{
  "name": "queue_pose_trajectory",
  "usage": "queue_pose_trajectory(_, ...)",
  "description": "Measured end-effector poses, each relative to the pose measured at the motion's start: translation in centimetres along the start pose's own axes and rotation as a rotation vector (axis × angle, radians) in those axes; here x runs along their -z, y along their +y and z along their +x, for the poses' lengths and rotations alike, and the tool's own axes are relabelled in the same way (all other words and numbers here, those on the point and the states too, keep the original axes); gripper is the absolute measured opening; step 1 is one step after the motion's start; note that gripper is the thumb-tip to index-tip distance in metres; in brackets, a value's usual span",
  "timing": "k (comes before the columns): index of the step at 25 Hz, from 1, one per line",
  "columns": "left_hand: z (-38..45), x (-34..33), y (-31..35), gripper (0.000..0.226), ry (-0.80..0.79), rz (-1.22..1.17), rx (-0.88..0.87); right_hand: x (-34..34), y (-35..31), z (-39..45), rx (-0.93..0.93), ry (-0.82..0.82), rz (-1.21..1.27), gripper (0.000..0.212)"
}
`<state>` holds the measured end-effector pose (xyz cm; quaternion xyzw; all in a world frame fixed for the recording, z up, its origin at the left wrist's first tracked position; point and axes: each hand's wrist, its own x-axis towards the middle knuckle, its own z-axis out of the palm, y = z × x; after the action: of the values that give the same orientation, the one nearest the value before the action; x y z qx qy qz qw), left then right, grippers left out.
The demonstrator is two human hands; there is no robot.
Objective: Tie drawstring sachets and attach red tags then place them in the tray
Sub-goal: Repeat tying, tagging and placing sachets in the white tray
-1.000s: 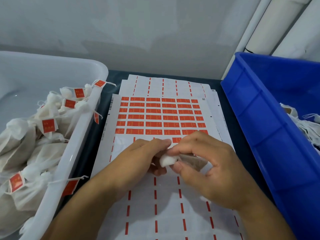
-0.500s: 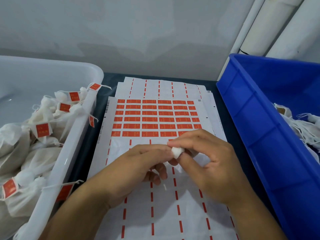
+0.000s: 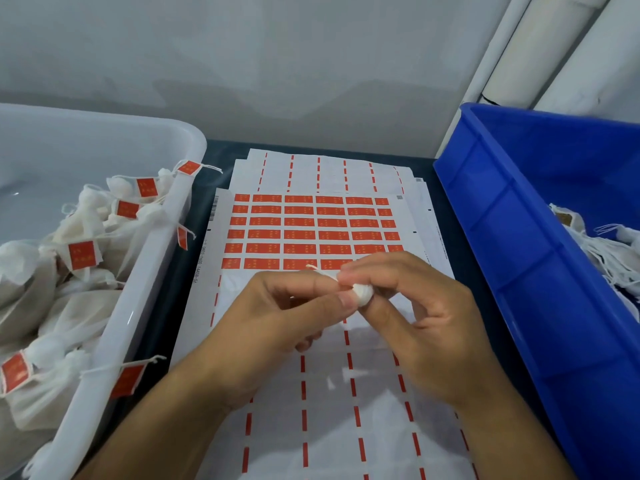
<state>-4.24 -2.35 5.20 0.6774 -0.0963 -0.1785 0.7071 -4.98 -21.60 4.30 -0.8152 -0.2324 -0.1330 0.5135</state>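
Nearest to us, our left hand (image 3: 277, 313) and right hand (image 3: 415, 317) meet over the label sheet (image 3: 311, 233), both pinching the small white sachet (image 3: 362, 293) by its gathered top; a string end (image 3: 320, 270) sticks out to the left. Bare sheet lies open below the wrists. Left, the white tray (image 3: 152, 271) holds tagged sachets, some red tags (image 3: 129, 380) hanging over its rim. Right, the blue bin (image 3: 519, 271) wall stands close. Beyond the sheets is the wall.

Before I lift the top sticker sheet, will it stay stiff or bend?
Likely floppy: the sticker sheet looks paper-thin and lies flat on the stack. Probably light. Its peeled lower part looks glossy, so it may slide on the sheets beneath.
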Motion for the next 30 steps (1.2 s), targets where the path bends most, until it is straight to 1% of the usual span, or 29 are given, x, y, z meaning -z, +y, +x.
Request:
queue_pose_trajectory(4,0.0,-0.1,-0.1,0.021,0.007,-0.012,-0.058,-0.1,-0.2,0.0,-0.030,-0.002,0.061,0.020)
queue_pose_trajectory(7,0.0,-0.3,0.0,0.017,0.016,-0.014,-0.148,-0.2,-0.4,-0.1,-0.074,0.008,0.109,0.018)
queue_pose_trajectory(9,0.2,-0.4,-0.2,0.019,0.071,0.054,-0.209,-0.4,-0.5,-0.1,-0.116,0.009,0.139,0.017)
queue_pose_trajectory(11,0.3,-0.4,-0.6,0.018,0.135,0.176,-0.249,-0.6,-0.5,0.0,-0.178,0.013,0.178,0.016)
queue_pose_trajectory(14,0.4,-0.7,-0.9,0.015,0.207,0.287,-0.249,-0.8,-0.6,0.0,-0.247,0.055,0.179,0.014)
queue_pose_trajectory(18,0.7,-1.0,-1.2,0.015,0.255,0.317,-0.249,-0.9,-0.8,0.1,-0.308,0.085,0.218,0.015)
queue_pose_trajectory(22,0.9,-1.0,-1.4,0.022,0.346,0.363,-0.268,-1.0,-0.6,0.2,-0.364,0.061,0.230,0.011)
queue_pose_trajectory(25,1.0,-1.1,-1.5,0.022,0.412,0.385,-0.265,-1.0,-0.4,0.1,-0.445,0.039,0.224,0.013)
queue_pose_trajectory(27,1.0,-1.1,-1.6,0.022,0.430,0.378,-0.272,-0.9,-0.4,0.1,-0.528,0.002,0.301,0.015)
queue_pose_trajectory(29,1.0,-1.3,-1.6,0.022,0.420,0.365,-0.267,-0.8,-0.4,0.0,-0.636,-0.034,0.462,0.016)
queue_pose_trajectory(30,1.0,-1.3,-1.7,0.020,0.412,0.368,-0.263,-0.7,-0.4,0.0,-0.689,-0.047,0.555,0.021)
